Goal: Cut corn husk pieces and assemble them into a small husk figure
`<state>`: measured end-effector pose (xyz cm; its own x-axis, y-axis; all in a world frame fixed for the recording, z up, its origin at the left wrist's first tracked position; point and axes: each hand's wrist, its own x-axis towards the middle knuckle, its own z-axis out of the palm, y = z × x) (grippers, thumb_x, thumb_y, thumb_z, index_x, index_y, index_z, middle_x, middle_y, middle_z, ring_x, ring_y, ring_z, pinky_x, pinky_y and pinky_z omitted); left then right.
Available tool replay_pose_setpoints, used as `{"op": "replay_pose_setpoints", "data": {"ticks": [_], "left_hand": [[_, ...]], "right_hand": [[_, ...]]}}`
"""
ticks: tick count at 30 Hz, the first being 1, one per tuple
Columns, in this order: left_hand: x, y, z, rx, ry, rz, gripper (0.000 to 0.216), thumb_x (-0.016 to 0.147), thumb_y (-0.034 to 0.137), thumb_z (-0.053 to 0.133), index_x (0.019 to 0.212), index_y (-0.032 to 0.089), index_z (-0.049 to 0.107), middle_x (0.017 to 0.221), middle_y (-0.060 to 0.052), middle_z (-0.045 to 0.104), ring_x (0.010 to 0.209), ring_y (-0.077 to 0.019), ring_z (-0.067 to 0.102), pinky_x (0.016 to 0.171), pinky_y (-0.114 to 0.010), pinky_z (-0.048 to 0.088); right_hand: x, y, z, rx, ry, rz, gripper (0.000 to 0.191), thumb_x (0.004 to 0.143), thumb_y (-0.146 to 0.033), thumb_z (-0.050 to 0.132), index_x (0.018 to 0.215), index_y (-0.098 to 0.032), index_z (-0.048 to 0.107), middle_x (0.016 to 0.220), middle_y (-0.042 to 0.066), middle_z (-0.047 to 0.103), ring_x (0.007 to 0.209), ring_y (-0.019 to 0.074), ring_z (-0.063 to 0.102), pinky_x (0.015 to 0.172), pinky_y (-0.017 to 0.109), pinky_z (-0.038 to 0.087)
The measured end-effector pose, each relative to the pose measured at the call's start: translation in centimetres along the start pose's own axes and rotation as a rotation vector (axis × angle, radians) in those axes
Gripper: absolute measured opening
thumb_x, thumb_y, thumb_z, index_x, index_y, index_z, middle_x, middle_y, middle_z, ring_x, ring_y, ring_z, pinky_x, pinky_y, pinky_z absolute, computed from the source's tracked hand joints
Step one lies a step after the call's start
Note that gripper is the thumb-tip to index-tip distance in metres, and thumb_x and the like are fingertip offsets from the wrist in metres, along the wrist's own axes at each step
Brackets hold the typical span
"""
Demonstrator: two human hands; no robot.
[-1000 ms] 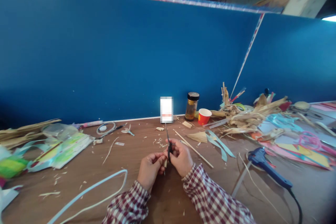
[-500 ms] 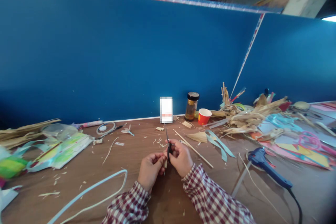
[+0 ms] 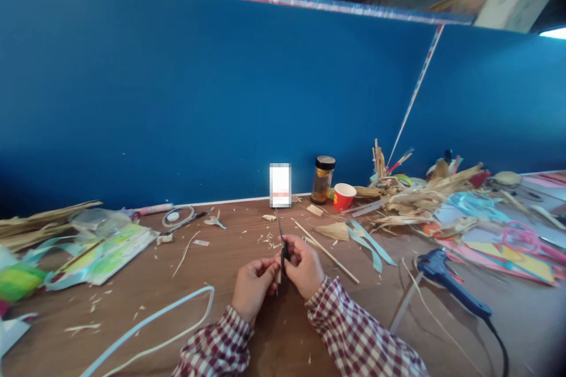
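Low over the brown table (image 3: 221,283), my two hands meet at the centre. My right hand (image 3: 303,266) is closed round the black handles of a pair of scissors (image 3: 281,240), whose thin blades point away from me. My left hand (image 3: 254,285) pinches a small pale piece of straw (image 3: 277,277) right at the scissors. Both wrists wear red and white checked sleeves. Pale shavings lie scattered just beyond my hands.
A blue glue gun (image 3: 446,281) with a black cord lies to the right. A red paper cup (image 3: 344,196) and an amber jar (image 3: 323,179) stand at the blue wall. Dried husks (image 3: 420,197) pile up at the right, coloured paper (image 3: 106,250) at the left, a light blue strip (image 3: 150,321) near me.
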<state>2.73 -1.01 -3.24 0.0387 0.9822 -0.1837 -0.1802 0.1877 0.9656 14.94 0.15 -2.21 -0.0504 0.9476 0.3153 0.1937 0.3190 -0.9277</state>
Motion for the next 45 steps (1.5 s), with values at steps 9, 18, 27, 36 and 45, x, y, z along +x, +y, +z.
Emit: {"op": "replay_pose_setpoints", "data": {"ticks": [9, 18, 27, 36, 45], "left_hand": [[-0.1, 0.1, 0.0, -0.012, 0.016, 0.008, 0.04, 0.053, 0.041, 0.071, 0.075, 0.01, 0.064, 0.049, 0.003, 0.055, 0.036, -0.005, 0.044, 0.035, -0.016, 0.033], [0.1, -0.1, -0.2, -0.011, 0.005, 0.006, 0.039, 0.055, 0.04, 0.071, 0.078, 0.01, 0.064, 0.05, 0.002, 0.056, 0.035, -0.0052, 0.044, 0.035, -0.016, 0.033], [0.1, 0.4, -0.4, -0.028, 0.032, 0.03, 0.033, 0.058, 0.04, 0.069, 0.074, 0.011, 0.062, 0.047, 0.004, 0.053, 0.034, -0.0031, 0.039, 0.034, -0.014, 0.029], [0.3, 2.1, -1.6, -0.149, 0.143, 0.057, 0.034, 0.055, 0.037, 0.071, 0.077, 0.013, 0.061, 0.044, 0.008, 0.045, 0.036, -0.0023, 0.034, 0.034, -0.014, 0.025], [0.7, 2.1, -2.2, -0.261, 0.137, 0.011, 0.033, 0.053, 0.034, 0.073, 0.074, 0.013, 0.059, 0.041, 0.01, 0.039, 0.034, -0.0001, 0.03, 0.033, -0.012, 0.02]], "right_hand": [[0.0, 0.1, 0.1, 0.042, 0.006, 0.007, 0.037, 0.068, -0.013, 0.055, 0.104, -0.016, 0.052, 0.07, 0.001, 0.06, 0.055, 0.0102, 0.052, 0.045, 0.019, 0.039], [0.1, 0.1, 0.1, 0.106, 0.015, 0.049, 0.038, 0.068, -0.016, 0.057, 0.105, -0.015, 0.051, 0.071, 0.002, 0.059, 0.058, 0.0114, 0.055, 0.049, 0.021, 0.044], [0.2, 0.2, -0.2, 0.106, -0.013, 0.062, 0.039, 0.071, -0.022, 0.057, 0.108, -0.018, 0.048, 0.072, 0.0, 0.058, 0.056, 0.01, 0.051, 0.05, 0.021, 0.041], [-0.5, -0.9, -0.8, -0.303, -0.177, 0.008, 0.03, 0.069, -0.034, 0.06, 0.097, -0.023, 0.057, 0.07, -0.001, 0.06, 0.062, 0.0132, 0.053, 0.06, 0.025, 0.04], [-0.8, -1.0, -0.5, -0.413, -0.263, -0.07, 0.021, 0.07, -0.036, 0.058, 0.087, -0.023, 0.058, 0.064, -0.003, 0.056, 0.056, 0.0116, 0.049, 0.052, 0.021, 0.035]]}}
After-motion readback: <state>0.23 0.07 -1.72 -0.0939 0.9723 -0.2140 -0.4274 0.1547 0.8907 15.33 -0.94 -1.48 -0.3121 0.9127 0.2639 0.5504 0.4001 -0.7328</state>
